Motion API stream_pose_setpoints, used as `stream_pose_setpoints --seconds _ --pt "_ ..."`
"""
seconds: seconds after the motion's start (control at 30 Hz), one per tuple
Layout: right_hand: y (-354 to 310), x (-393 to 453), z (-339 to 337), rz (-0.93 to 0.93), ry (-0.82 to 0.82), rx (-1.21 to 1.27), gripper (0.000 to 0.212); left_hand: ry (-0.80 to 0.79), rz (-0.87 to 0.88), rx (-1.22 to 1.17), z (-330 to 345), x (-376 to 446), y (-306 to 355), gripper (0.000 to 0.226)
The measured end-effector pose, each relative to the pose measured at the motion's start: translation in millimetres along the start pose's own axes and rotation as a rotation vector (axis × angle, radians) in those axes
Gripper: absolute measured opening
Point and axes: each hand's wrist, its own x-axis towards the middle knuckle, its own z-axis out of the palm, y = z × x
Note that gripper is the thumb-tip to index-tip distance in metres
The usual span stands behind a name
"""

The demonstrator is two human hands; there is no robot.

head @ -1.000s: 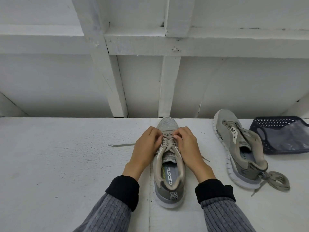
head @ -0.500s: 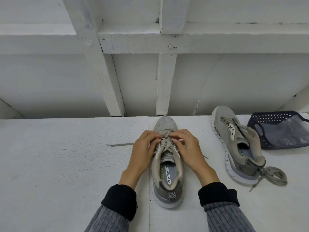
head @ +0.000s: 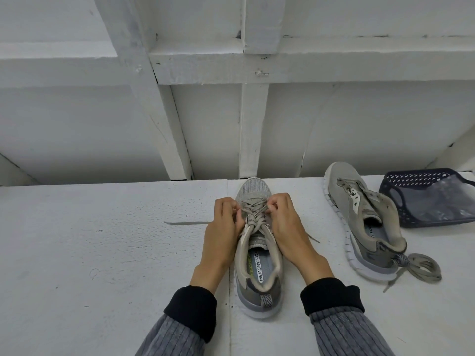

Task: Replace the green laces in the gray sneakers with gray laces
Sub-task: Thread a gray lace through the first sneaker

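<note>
— Mesh-toed gray sneaker (head: 257, 255) sits centre on the rough white table (head: 102, 253); both hands?
— Left hand (head: 226, 232) and right hand (head: 285, 224) pinch its flat woven lace (head: 254, 214); at three o'clock, the second sneaker (head: 359, 217) leans sideways, loose lace (head: 421, 268) coiled at its heel.

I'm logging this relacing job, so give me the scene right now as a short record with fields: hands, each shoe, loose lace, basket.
left hand: pinches the lace on the near sneaker's left side
right hand: pinches the lace on its right side
near sneaker: upright between the hands, toe pointing away, laced
second sneaker: to the right, tilted, no lace in its eyelets
loose lace: bundled beside the second sneaker's heel
basket: dark, far right, holds clear plastic
surface: white table
</note>
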Motion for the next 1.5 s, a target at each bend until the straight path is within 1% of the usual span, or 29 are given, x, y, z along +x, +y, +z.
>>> stream_pose_setpoints --seconds 0.07,0.13,0.2,0.27,0.33,0.5,0.67,0.77,0.83,0.9,1.0,1.07,1.13,1.23,1.3,1.4,1.43,1.5 --pt "0.8 0.4 -1.8 0.001 0.013 0.013 0.009 -0.006 -0.023 -0.074 -1.9 0.3 -0.7 0.012" --pt "1.8 0.5 -4.8 0.018 0.037 0.073 0.002 -0.008 -0.068 -0.194 -6.1 0.8 -1.9 0.011" --pt "3.7 1.0 -8.6 0.025 0.017 0.113 0.005 -0.036 -0.047 -0.244 -9.0 2.1 -6.5 0.01" --pt "6.3 1.7 -11.7 0.026 -0.037 0.105 0.013 -0.094 0.032 -0.206 -10.9 3.6 -10.9 0.011" --pt "7.8 2.2 -13.4 0.015 -0.075 0.074 0.018 -0.133 0.073 -0.177 -12.3 6.5 -13.2 0.015" --pt "4.7 1.3 -13.7 -0.018 -0.079 0.075 0.018 -0.185 0.178 -0.026 -16.1 9.4 -12.0 0.013" --pt "5.0 0.6 -18.2 -0.039 -0.13 0.074 0.02 -0.25 0.201 0.04 -20.8 11.6 -9.0 0.013" --pt "1.1 0.3 -15.4 -0.075 -0.115 0.034 0.016 -0.261 0.205 0.09 -21.6 14.3 -8.2 0.013" --pt "-0.9 -3.5 -12.9 -0.12 -0.095 -0.003 0.013 -0.245 0.196 0.115 -20.8 13.2 -8.7 0.013" --pt "-1.5 -9.3 -10.0 -0.155 -0.036 -0.011 0.009 -0.184 0.192 0.148 -17.3 9.1 -8.5 0.011" --pt "0.4 -14.7 -5.6 -0.139 0.047 0.02 0.008 -0.099 0.13 0.064 -10.7 0.4 -9.5 0.009" --pt "3.3 -14.6 -5.7 -0.106 0.039 0.047 0.011 -0.085 0.095 -0.031 -9.3 -2.8 -13.0 0.01" --pt "6.5 -12.0 -9.0 -0.055 -0.008 0.105 0.015 -0.105 0.058 -0.135 -10.7 -3.6 -16.0 0.009" --pt "5.8 -6.7 -13.0 -0.013 -0.031 0.144 0.014 -0.089 0.024 -0.201 -12.5 -2.4 -13.1 0.008" --pt "2.0 -6.3 -10.9 -0.048 -0.005 0.092 0.011 -0.061 0.04 -0.203 -11.7 -3.0 -7.9 0.007" --pt "-4.9 -14.6 -3.6 -0.12 0.088 -0.023 0.008 -0.002 0.035 -0.127 -7.4 -8.2 -6.2 0.002" --pt "-5.1 -17.7 -1.7 -0.119 0.118 -0.028 0.008 0.013 0.016 -0.117 -5.8 -10.3 -6.7 0.002" --pt "-4.5 -20.1 -0.4 -0.05 0.133 0.028 0.01 0.019 -0.016 -0.137 -5.0 -11.6 -6.6 0.003"
